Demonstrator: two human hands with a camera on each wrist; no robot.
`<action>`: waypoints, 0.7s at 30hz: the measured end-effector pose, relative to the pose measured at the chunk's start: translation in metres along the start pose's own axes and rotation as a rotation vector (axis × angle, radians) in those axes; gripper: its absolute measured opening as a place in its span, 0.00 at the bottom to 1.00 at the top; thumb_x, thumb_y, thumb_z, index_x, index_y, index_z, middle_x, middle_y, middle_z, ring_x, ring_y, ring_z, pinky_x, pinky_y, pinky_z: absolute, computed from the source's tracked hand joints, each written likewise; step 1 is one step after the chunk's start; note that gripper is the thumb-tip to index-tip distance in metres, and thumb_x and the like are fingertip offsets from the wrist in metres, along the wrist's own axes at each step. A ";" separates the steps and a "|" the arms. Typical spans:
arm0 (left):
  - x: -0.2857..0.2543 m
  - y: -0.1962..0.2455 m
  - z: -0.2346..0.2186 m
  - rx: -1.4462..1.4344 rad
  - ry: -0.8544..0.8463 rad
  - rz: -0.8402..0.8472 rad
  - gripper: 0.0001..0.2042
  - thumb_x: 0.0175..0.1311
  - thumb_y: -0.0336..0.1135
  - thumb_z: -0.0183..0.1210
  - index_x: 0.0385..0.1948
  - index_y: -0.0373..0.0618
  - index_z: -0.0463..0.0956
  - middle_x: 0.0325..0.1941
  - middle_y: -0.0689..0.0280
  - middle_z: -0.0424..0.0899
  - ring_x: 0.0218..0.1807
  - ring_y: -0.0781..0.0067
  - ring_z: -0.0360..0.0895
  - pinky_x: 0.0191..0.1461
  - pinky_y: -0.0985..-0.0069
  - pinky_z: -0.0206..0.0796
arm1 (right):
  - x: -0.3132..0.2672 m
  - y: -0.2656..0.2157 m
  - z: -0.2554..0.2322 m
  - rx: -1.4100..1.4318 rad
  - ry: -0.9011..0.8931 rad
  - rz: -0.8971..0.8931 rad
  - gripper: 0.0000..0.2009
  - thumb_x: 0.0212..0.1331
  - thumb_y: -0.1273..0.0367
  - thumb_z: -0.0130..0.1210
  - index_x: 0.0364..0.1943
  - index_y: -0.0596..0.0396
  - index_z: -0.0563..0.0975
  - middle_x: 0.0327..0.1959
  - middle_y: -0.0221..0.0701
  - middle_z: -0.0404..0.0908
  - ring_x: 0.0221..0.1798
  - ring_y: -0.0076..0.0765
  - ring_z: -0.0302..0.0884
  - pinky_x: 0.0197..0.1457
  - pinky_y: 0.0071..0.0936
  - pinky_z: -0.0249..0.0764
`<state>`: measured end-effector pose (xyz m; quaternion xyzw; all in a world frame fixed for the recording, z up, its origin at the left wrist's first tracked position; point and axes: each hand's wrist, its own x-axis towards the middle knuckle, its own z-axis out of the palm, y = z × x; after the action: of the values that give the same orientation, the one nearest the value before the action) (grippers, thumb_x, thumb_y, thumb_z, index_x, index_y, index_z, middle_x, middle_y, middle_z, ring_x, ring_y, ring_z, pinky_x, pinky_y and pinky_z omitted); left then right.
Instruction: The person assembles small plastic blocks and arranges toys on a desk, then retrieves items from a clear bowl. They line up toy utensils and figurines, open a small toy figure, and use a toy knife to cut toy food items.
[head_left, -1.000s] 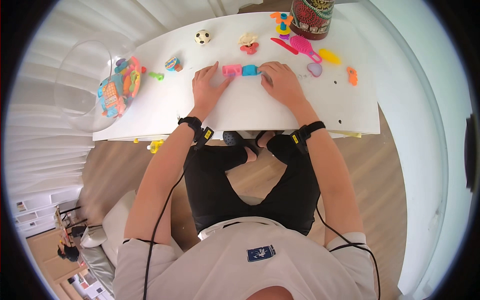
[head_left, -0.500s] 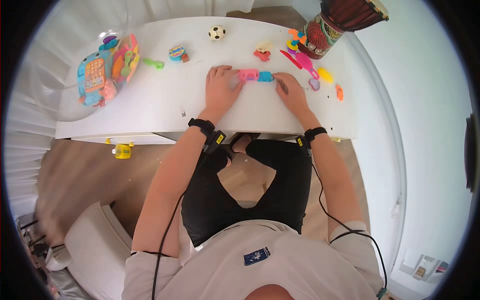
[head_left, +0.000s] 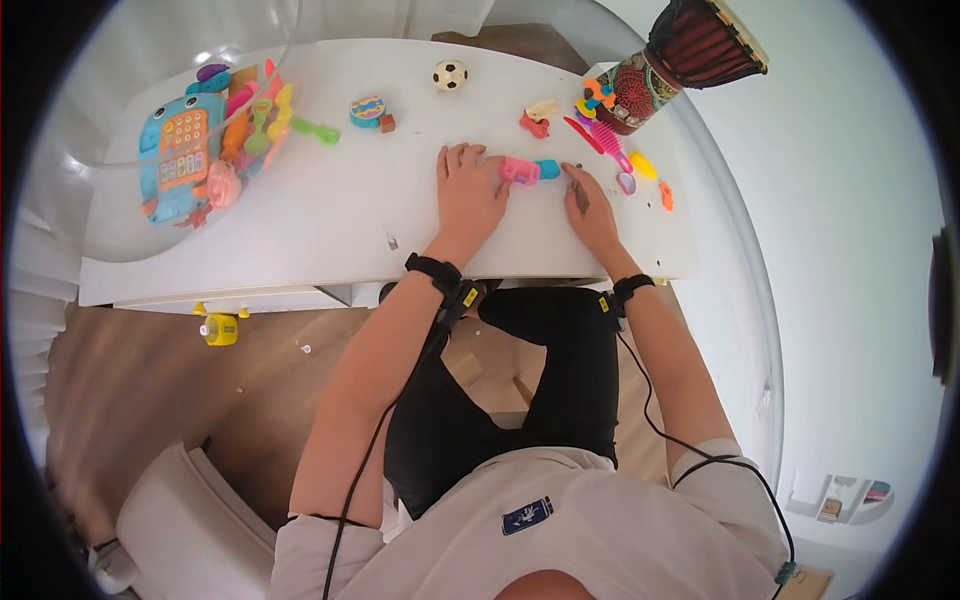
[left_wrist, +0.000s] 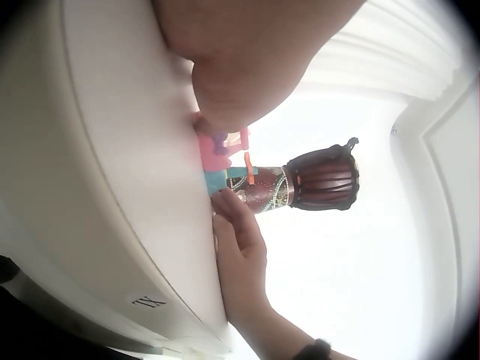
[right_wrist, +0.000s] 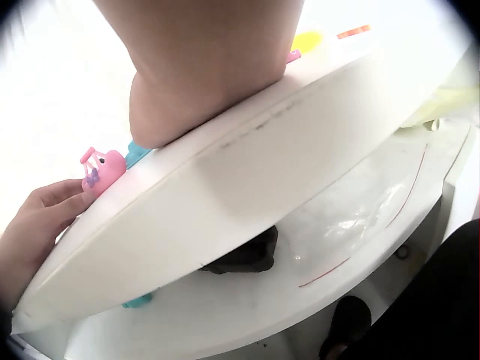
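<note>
A small pink animal-shaped toy [head_left: 520,170] with a dark eye and a raised loop stands on the white table. End to end with it, on its right, is a blue toy [head_left: 548,169]. My left hand [head_left: 468,202] pinches the pink toy's left end between thumb and index finger, the other fingers spread on the tabletop. Beside the blue toy's right end rests my right hand [head_left: 593,212], its fingers bent loosely and the fingertips a little apart from the toy. The right wrist view shows the pink toy [right_wrist: 109,169] from the side, with my right hand covering part of the blue one.
Left on the white table [head_left: 330,220] lies a blue toy phone [head_left: 182,150] inside a clear container. Farther back are a round toy tin [head_left: 367,110], a soccer ball [head_left: 450,75] and a red figure [head_left: 536,124]. A drum [head_left: 640,92], pink brush [head_left: 610,145] and yellow piece [head_left: 642,165] stand right.
The head view has swung, so the table's things sit elsewhere in frame. My right fingers have come away from the blue toy's end; my left hand stays at the pink toy.
</note>
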<state>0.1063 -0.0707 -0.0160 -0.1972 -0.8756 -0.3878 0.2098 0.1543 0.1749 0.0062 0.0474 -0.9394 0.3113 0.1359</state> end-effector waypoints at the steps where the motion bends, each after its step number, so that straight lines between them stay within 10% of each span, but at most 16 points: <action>1: 0.000 0.000 0.000 0.002 -0.006 -0.008 0.18 0.60 0.39 0.69 0.53 0.50 0.84 0.61 0.59 0.78 0.70 0.50 0.67 0.82 0.48 0.50 | 0.000 0.001 0.000 -0.018 0.005 -0.029 0.22 0.69 0.74 0.56 0.68 0.51 0.75 0.65 0.40 0.79 0.68 0.48 0.77 0.70 0.36 0.73; 21: 0.000 -0.003 0.005 -0.034 0.025 0.019 0.25 0.59 0.42 0.70 0.58 0.42 0.79 0.61 0.56 0.79 0.71 0.49 0.68 0.83 0.48 0.47 | -0.004 0.001 -0.002 -0.029 0.004 -0.101 0.22 0.67 0.71 0.60 0.65 0.52 0.77 0.71 0.39 0.76 0.75 0.48 0.70 0.78 0.39 0.66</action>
<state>0.1035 -0.0690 -0.0206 -0.2043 -0.8642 -0.4032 0.2211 0.1586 0.1772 0.0062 0.0924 -0.9398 0.2907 0.1541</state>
